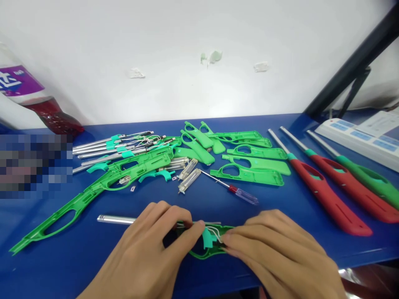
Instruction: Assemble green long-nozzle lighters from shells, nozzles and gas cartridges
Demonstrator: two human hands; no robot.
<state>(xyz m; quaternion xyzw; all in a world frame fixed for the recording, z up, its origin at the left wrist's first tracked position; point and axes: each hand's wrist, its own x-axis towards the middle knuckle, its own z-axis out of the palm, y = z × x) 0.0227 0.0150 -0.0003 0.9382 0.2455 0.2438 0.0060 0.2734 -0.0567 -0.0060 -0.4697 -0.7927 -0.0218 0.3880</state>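
A green lighter shell half point(199, 253) lies open side up near the table's front, between my two hands. A teal trigger point(208, 239) and thin white wires point(214, 229) sit inside it. A silver lighter tube point(114, 219) sticks out to the left, partly under my left hand point(149, 249). The thumb and bent fingers of that hand close on the shell's left part. My right hand point(277, 249) grips the shell's right end, its fingertips pressed together by the wires and a small black part. The fingers hide much of the shell's inside.
Behind lie several green shell halves point(249, 176), tube assemblies point(93, 154), clear fuel tanks point(189, 181) and a screwdriver point(245, 195). Red lighters point(335, 199) and a green lighter point(370, 176) lie right, near a power strip point(358, 137). A drink bottle point(46, 104) stands left.
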